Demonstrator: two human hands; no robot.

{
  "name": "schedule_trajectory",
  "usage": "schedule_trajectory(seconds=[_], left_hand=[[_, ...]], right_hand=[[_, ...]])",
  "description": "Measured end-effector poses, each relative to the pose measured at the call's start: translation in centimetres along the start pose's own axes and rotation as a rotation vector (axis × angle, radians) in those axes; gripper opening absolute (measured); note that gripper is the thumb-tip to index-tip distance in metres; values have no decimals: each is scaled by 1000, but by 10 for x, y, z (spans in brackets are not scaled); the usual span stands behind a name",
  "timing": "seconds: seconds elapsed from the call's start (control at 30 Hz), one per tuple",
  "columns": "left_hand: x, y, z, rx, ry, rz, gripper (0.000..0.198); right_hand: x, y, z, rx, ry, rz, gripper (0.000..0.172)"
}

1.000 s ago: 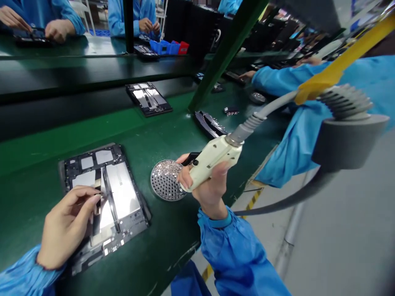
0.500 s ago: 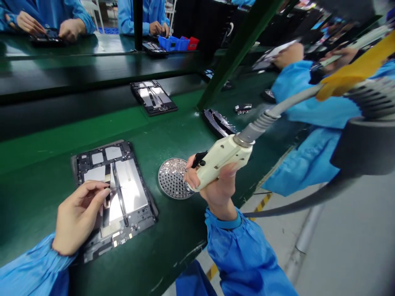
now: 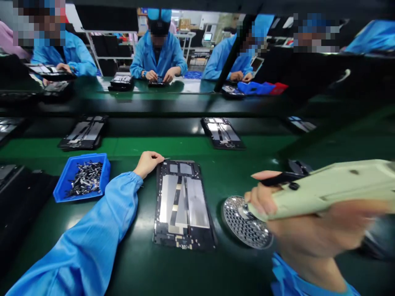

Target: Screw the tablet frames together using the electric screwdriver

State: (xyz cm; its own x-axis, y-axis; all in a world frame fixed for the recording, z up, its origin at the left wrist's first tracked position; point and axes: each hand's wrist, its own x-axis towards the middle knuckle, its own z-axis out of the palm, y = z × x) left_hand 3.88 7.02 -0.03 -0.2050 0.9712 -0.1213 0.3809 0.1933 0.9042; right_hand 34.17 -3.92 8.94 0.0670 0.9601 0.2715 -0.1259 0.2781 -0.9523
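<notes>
A tablet with its back off (image 3: 197, 205) lies on the green bench, its silver battery and flat cables exposed. At its upper left corner is my left hand (image 3: 148, 163), thumb and fingers pinched together. A small thin piece (image 3: 167, 158) sticks out from those fingertips; its kind is too small to tell. My right hand (image 3: 308, 234), blurred, is wrapped round a cream-coloured powered screwdriver (image 3: 324, 187) with a black lever. Its nose end is over a round metal screw dish (image 3: 247, 230) with many holes, right of the tablet; the bit's tip is hard to make out.
A blue bin (image 3: 106, 176) of small black and metal parts stands left of the tablet. More opened tablets, one at left (image 3: 83, 133) and one at right (image 3: 224, 133), lie along the back strip. Co-workers (image 3: 159, 53) sit across the bench. A dark post (image 3: 234, 49) rises there.
The view has swung left. My left hand has gone from the middle of the tablet to its upper left corner. My right hand still holds the screwdriver by the screw dish.
</notes>
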Motion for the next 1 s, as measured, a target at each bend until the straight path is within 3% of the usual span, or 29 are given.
schedule_trajectory(seconds=[0.2,0.33,0.5,0.6,0.77,1.0], left_hand=[[6,-12,4,87,-43,54,10],[7,-16,5,149,-47,83,9],[9,-18,4,180,-73,89,9],[10,-17,4,184,-81,82,12],[8,-16,5,198,-89,67,17],[6,-15,6,225,-91,52,20]], right_hand=[[21,6,56,69,-171,20,77],[46,26,95,159,-226,40,78],[83,74,154,237,-119,10,79],[97,100,179,233,-58,-39,77],[101,122,193,204,-39,-81,73],[101,128,195,183,-45,-90,69]])
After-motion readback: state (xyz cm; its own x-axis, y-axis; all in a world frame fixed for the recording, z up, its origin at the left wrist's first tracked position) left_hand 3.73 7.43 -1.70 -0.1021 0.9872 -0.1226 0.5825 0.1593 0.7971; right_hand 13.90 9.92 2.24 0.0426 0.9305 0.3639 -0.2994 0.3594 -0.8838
